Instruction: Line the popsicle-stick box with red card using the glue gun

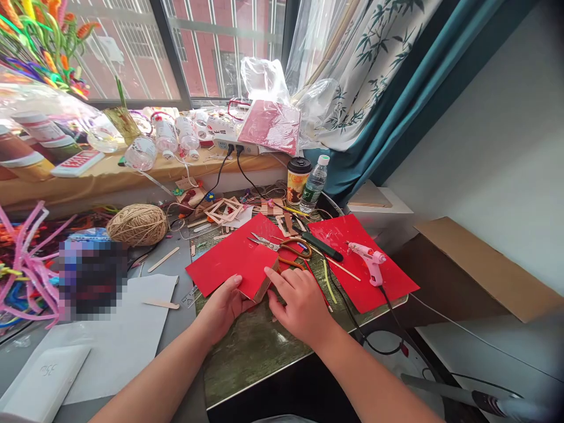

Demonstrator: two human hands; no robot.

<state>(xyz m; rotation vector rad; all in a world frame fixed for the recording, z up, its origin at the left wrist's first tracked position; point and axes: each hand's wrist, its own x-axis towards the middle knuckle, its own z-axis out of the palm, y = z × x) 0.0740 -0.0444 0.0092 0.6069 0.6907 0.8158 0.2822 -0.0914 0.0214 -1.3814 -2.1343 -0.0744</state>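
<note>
A small box with a red paper top point(258, 273) and a brown cardboard side is tilted in front of me. My left hand point(224, 308) grips its near left edge, thumb on top and fingers underneath. On the right side, my right hand point(297, 296) presses its index finger to the box's edge, with the thumb lower down. Just beyond lie scissors point(291, 249) with brown handles, blades apart, on a red sheet point(229, 255). To the right, a pink glue gun point(370, 261) rests on another red sheet point(392, 282).
A dark green-handled tool point(324, 245) and craft sticks point(224, 211) lie behind the scissors. A lidded paper cup point(298, 182) and a water bottle point(315, 185) stand farther back. Left are a twine ball point(137, 224) and white paper point(127, 335). The glue gun's cord point(390, 305) hangs over the edge.
</note>
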